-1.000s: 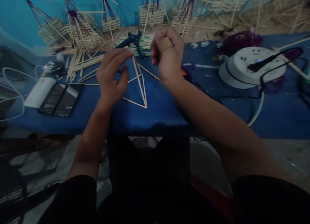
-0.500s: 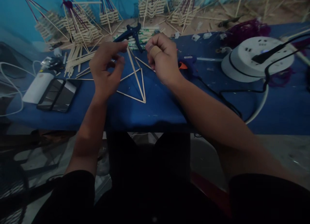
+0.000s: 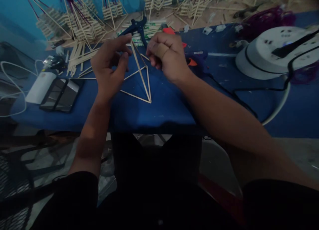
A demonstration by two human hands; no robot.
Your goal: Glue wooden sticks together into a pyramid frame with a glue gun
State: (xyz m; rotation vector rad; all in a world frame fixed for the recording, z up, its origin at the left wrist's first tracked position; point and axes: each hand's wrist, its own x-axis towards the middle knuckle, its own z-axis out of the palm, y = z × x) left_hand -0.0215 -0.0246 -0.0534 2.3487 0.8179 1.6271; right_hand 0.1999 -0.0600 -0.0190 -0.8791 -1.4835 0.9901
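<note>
A pyramid-like frame of thin wooden sticks [image 3: 141, 70] stands on the blue tabletop, its apex by my left fingertips. My left hand [image 3: 111, 62] is curved around the left of that apex, thumb and index finger apart; the index fingertip is at the top, though I cannot tell whether it presses there. Just right of the apex, my right hand [image 3: 169, 54] has its fingers pinched together, and whatever they hold is hidden or too small to make out. A tan band [image 3: 163, 50] wraps one right finger. Behind the hands lies a dark blue plier-like cutter [image 3: 136, 26].
A glue gun [image 3: 198, 59] lies right of my right hand, near a round white power strip [image 3: 276, 54] with black cables. Loose sticks [image 3: 77, 57] and a dark phone [image 3: 59, 95] are at left. Several finished stick structures [image 3: 84, 27] line the back, with purple yarn [image 3: 267, 22] at right.
The view has shifted slightly. My right hand has come a little nearer the frame's apex. My left thumb has risen toward the index finger, and the frame keeps its shape.
</note>
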